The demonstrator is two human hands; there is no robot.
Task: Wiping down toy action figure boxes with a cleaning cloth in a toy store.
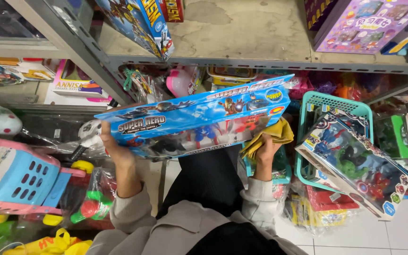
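A long blue toy box point(199, 118) with figures behind a clear window is held level in front of me, below a metal shelf. My left hand point(114, 148) grips its left end from underneath. My right hand point(265, 151) supports the right end and also clutches a yellow cloth point(272, 136) bunched against the box. My dark lap lies beneath the box.
A teal plastic basket point(336, 101) at right holds a second boxed figure set point(355, 165). A concrete shelf point(242, 33) above carries a blue box and a purple box point(369, 23). A pink and blue toy cart point(20, 177) and bagged toys crowd the left floor.
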